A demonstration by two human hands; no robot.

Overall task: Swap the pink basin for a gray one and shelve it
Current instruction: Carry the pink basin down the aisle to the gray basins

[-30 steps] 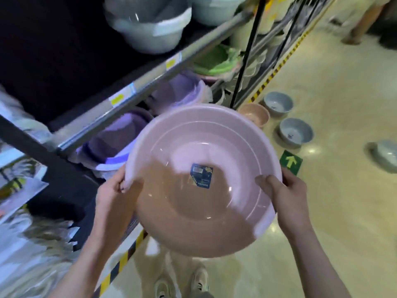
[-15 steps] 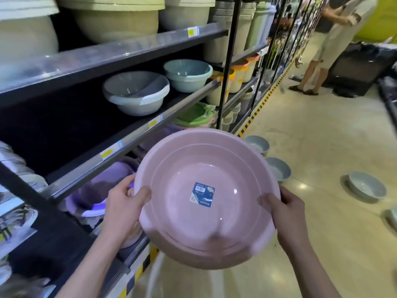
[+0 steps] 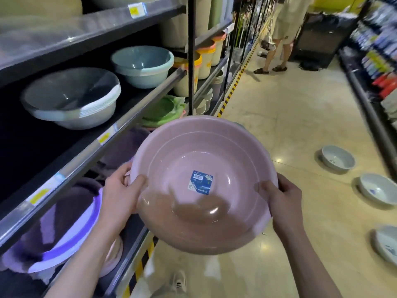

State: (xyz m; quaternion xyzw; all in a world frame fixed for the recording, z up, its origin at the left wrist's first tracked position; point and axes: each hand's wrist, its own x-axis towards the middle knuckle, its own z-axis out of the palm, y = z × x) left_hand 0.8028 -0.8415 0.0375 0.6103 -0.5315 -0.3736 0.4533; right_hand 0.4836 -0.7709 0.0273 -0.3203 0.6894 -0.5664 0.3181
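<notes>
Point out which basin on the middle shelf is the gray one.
The large gray plastic basin at the shelf's left, a nested stack. The teal plastic basin beside it is smaller and farther along; the held pink basin isn't shelved.

Shop aisle: glossy beige tiled floor point(image 3: 300, 130), ceiling light reflected on it. Dark metal shelving point(image 3: 133, 112) is set left of the floor, edged by yellow-black hazard tape point(image 3: 231, 93); stocked racks point(image 3: 378, 67) are set right.
</notes>
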